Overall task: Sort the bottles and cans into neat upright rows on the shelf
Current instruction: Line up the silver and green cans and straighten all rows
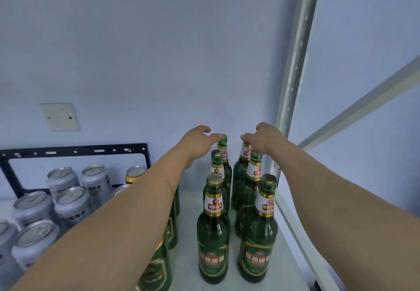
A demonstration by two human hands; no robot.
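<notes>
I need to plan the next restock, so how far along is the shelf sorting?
Done: green glass bottles upright in two rows; silver cans upright, grouped left. In hand: left hand touches the rear-left bottle's cap; right hand grips the rear-right bottle. Left: a gold-topped can among the silver.

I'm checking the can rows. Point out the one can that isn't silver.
The gold can, at the back right of the can group beside the left forearm. Every other visible can is silver.
</notes>
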